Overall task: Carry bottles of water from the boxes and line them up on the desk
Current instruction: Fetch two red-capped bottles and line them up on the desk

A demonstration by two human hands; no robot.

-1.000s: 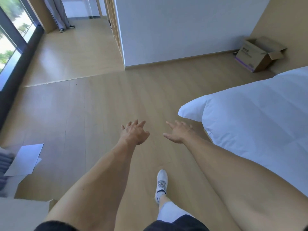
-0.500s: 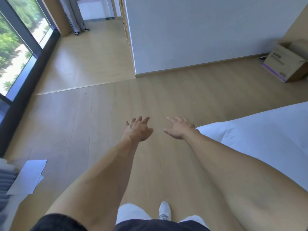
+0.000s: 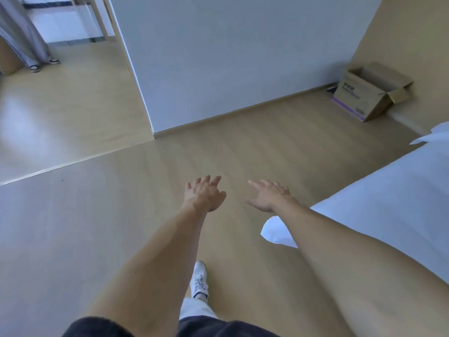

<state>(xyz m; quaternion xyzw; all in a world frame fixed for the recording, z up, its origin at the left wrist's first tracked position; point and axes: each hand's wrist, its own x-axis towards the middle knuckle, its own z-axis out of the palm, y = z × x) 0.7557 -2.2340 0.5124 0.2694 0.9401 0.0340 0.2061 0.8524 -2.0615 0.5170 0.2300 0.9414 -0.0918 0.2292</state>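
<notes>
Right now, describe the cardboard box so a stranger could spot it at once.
Follow the white wall to its far right end, where it meets the tan wall. The cardboard box sits on the floor in that corner, flaps open, with a purple stripe along its base.

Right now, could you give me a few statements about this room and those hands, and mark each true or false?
1. Both hands, left and right, are empty. True.
2. The box stands open by the wall. True.
3. A bottle lies on the floor. False: no bottle is in view.
4. The bed is on the person's left. False: it is on the right.
5. A white shoe shows between the arms. True.
</notes>
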